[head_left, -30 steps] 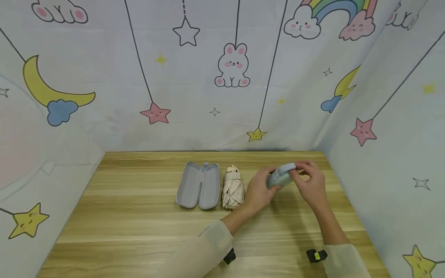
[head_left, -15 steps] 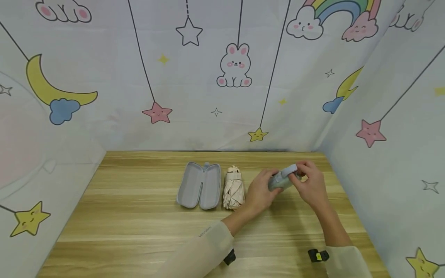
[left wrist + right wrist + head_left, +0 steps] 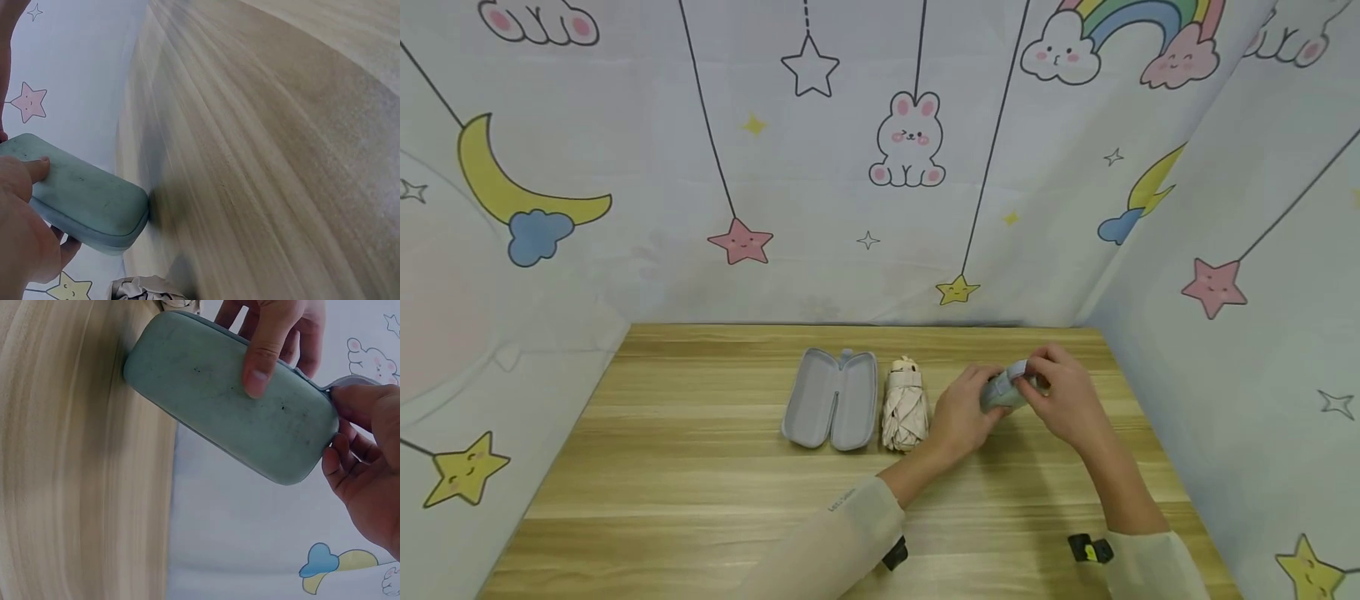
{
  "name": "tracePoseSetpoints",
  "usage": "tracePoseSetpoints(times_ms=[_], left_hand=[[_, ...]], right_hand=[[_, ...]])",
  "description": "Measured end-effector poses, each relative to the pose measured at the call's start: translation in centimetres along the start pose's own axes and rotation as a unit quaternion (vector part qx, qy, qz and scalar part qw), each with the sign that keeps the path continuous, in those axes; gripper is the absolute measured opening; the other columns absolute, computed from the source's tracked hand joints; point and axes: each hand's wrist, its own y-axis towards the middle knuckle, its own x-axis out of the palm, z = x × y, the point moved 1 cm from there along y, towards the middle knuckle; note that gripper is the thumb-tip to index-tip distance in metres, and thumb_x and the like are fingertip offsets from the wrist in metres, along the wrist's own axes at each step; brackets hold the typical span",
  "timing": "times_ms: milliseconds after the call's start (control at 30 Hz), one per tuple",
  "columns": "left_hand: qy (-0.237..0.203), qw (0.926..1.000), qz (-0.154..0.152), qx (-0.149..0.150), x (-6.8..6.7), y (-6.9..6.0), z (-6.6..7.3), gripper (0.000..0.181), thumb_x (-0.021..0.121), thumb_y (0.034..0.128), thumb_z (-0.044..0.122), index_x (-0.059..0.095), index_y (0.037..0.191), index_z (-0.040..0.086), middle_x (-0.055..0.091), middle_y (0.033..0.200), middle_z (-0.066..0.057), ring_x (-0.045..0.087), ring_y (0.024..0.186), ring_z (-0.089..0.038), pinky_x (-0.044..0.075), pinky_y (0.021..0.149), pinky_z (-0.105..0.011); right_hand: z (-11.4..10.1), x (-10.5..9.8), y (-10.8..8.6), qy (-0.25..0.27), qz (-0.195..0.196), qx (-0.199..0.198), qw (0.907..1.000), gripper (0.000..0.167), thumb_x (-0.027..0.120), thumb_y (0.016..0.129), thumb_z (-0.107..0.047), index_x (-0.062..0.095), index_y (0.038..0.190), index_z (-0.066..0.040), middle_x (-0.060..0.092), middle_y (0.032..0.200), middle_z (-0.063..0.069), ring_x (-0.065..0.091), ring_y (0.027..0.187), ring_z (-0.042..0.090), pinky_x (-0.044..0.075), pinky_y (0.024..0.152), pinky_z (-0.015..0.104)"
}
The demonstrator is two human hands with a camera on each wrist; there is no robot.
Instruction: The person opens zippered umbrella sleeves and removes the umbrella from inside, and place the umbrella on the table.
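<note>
A pale green zip case (image 3: 231, 394) is held tilted above the table's right side, its lower end at or near the wood. My left hand (image 3: 961, 414) grips it across the middle, thumb on the green face and fingers behind. At the upper end my right hand (image 3: 1067, 398) pinches the grey strap (image 3: 353, 381) between thumb and fingers, other fingers curled beside the case's end. In the left wrist view the green case (image 3: 87, 190) looks closed along the visible seam; the zip pull cannot be made out.
An opened grey case (image 3: 811, 408) lies on the wooden table (image 3: 700, 500), left of a folded beige umbrella (image 3: 905, 412), which is close beside my left hand. A patterned cloth (image 3: 820, 167) hangs behind the table and along its sides.
My right hand has shifted slightly left and its fingers now cover more of the strap, whose free end stuck out further before. My left hand has kept its grip.
</note>
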Motion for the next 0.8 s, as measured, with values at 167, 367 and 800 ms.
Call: tracePoseSetpoints(times_ms=[167,367,800], left_hand=[[0.006,0.9999,-0.006,0.009,0.06,-0.03,-0.08,0.059,0.086,0.0925,0.028,0.061,0.145,0.021,0.064,0.137,0.004,0.064,0.121,-0.013,0.055,0.098,-0.032],[0.007,0.9998,-0.005,0.019,0.1,-0.03,-0.18,0.06,0.086,0.0923,0.028,0.061,0.146,0.019,0.064,0.136,0.002,0.064,0.122,-0.014,0.055,0.098,-0.032],[0.002,0.9999,-0.009,0.011,-0.08,0.13,0.02,0.059,0.087,0.0912,0.027,0.063,0.144,0.022,0.066,0.133,0.002,0.065,0.117,-0.013,0.055,0.095,-0.032]], right_hand=[[-0.25,-0.06,0.22,-0.001,-0.032,0.002,0.9995,0.01,0.079,0.093,-0.001,0.078,0.103,0.0,0.059,0.097,0.008,0.053,0.074,0.016,0.048,0.062,0.033],[-0.35,-0.25,0.57,-0.017,-0.079,-0.001,0.9967,0.014,0.074,0.097,-0.003,0.078,0.109,0.002,0.056,0.097,0.008,0.054,0.075,0.02,0.048,0.065,0.036],[-0.52,-0.79,0.7,-0.003,-0.107,0.01,0.9942,0.012,0.071,0.098,0.001,0.069,0.109,0.0,0.056,0.102,0.009,0.057,0.083,0.022,0.052,0.072,0.043]])
